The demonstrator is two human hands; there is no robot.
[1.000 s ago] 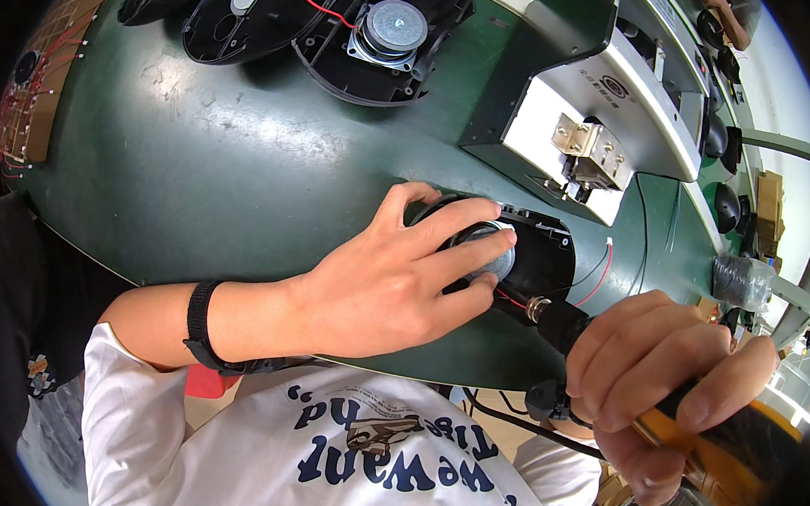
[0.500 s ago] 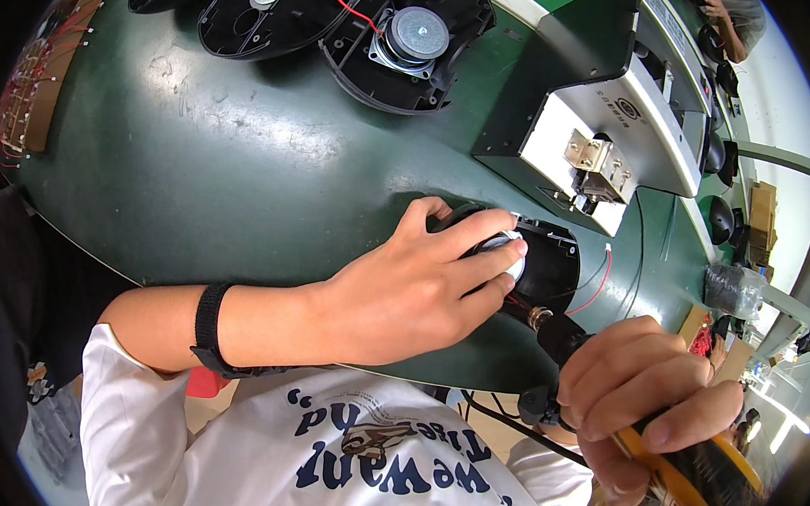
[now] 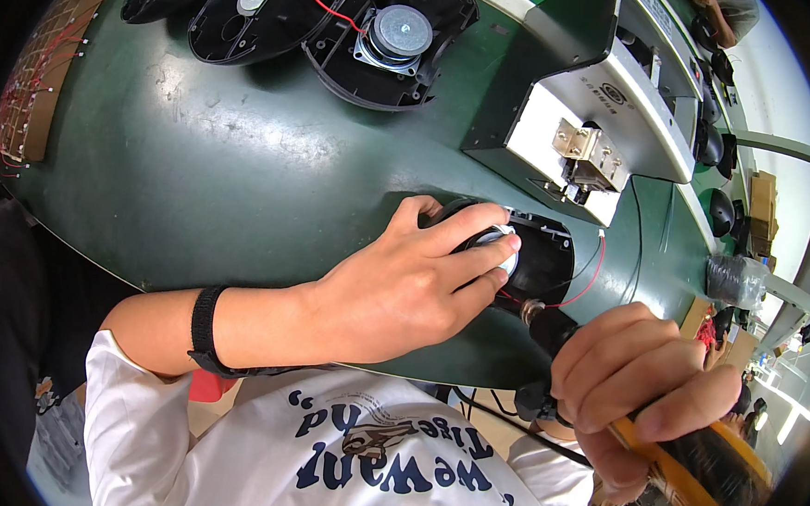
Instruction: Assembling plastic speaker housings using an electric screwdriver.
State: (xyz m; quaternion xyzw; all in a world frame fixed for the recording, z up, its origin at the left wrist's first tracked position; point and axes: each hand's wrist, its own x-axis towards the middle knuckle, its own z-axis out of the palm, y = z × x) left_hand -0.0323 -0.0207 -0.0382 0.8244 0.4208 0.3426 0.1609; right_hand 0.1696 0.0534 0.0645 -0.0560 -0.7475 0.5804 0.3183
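My left hand (image 3: 412, 281) is curled over a round speaker (image 3: 509, 262) seated in a black plastic housing (image 3: 548, 262), near the table's front edge. Its fingertips lie on the speaker's pale back, and the thumb side reaches the housing's far left rim. In my right hand (image 3: 638, 388) is a yellow and black electric screwdriver (image 3: 556, 332), fingers wrapped round its body. The metal nose points at the housing's near edge, just right of my left fingers; whether it touches a screw I cannot tell. A red wire (image 3: 593, 283) loops out at the housing's right.
Behind the housing stands a black and white screw feeder machine (image 3: 572, 96). Black housings with speakers (image 3: 404, 35) lie along the far left edge, and a cardboard tray (image 3: 48, 92) with red wires is at the left. At the right is a plastic-wrapped bundle (image 3: 737, 283).
The whole view has shifted slightly, so the table's things sit a little further left. My left hand still lies on the speaker, and the screwdriver stays beside the housing's near edge.
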